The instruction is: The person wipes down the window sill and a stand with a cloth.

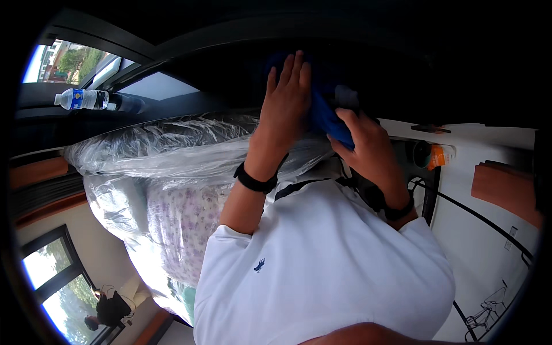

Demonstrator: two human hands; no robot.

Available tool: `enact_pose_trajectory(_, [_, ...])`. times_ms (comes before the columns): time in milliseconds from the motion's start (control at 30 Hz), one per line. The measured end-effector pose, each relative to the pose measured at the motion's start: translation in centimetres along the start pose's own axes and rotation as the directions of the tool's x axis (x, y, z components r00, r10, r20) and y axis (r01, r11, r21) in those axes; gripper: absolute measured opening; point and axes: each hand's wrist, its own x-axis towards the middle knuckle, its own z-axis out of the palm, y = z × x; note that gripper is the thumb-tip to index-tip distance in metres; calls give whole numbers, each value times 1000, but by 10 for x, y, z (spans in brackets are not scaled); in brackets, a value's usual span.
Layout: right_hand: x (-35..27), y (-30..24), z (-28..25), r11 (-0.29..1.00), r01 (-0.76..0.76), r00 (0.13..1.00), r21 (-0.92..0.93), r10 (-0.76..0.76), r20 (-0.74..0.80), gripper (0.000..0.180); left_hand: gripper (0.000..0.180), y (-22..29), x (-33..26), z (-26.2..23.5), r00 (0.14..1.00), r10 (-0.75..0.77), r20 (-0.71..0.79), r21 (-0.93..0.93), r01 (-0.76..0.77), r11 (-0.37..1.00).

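Observation:
A blue cloth (329,119) lies across the dark surface in front of me, its far part lost in shadow. My left hand (286,95) rests flat over its left side, fingers stretched out and pointing away. At the near right end, my right hand (366,148) has the cloth's edge between thumb and fingers. A pale grey patch (346,95) shows just beyond the right hand, too dim to make out. Both wrists wear dark bands.
Clear plastic sheeting (167,146) covers flower-patterned bedding (178,224) on the left. A water bottle (83,99) lies on the dark ledge at far left. To the right are an orange package (440,156), a black rail (471,213) and wire hangers (487,313).

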Motion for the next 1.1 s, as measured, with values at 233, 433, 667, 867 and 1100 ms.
enact_pose_trajectory(233, [-60, 35, -59, 907, -386, 923, -166, 380, -68, 46, 84, 94, 51, 67, 967, 250, -53, 38, -248, 968])
enact_pose_trajectory(433, [-56, 52, -63, 910, -231, 968, -344, 178, -179, 50, 81, 99, 36, 59, 965, 238, -114, 58, -232, 971])
enact_pose_trajectory(667, [16, 25, -28, 964, 110, 993, -243, -95, 72, 64, 90, 41, -20, 10, 989, -145, -32, 79, 147, 986])
enact_pose_trajectory(867, [65, 15, 23, 909, 351, 935, -223, -354, 27, 76, 111, -29, -44, -15, 885, -463, -52, 92, 466, 880])
enact_pose_trajectory(1100, [68, 32, -1, 901, 432, 898, 22, -433, 82, 75, 114, 6, -21, 7, 897, -432, -92, 190, 441, 877])
